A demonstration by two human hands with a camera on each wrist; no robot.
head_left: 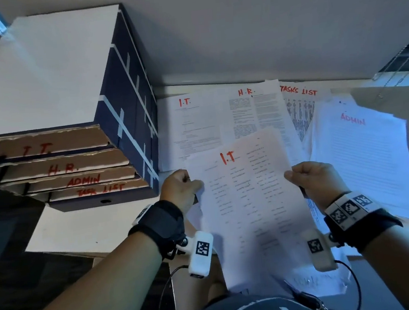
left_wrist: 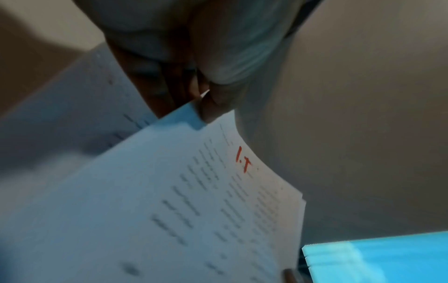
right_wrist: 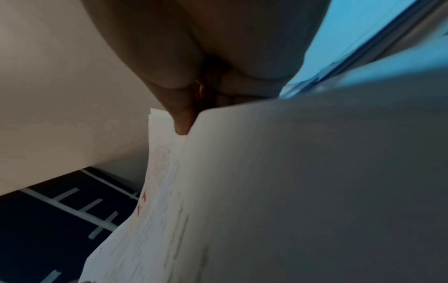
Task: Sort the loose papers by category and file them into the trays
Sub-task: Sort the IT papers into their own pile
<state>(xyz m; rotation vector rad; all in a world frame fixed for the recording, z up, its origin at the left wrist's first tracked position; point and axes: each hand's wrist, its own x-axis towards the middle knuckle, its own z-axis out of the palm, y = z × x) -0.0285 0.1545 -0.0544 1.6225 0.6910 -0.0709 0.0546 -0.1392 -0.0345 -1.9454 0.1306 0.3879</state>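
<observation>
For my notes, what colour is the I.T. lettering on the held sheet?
Red, on the white I.T. sheet; clearest in the head view.

Plain grey-white wall (head_left: pixel 235 25) behind a pale desk (head_left: pixel 85 230), window blinds (head_left: pixel 405 58) at right — cool bluish light

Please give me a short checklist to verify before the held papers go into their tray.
1. Label on held papers reads I.T.: ok.
2. Left hand pinches the left edge: ok.
3. Right hand pinches the right edge: ok.
4. I.T. tray is found, top of the stack: ok.
5. Room inside that tray: cannot tell.
6. Every held sheet is I.T.: cannot tell, only the top sheet shows.
</observation>
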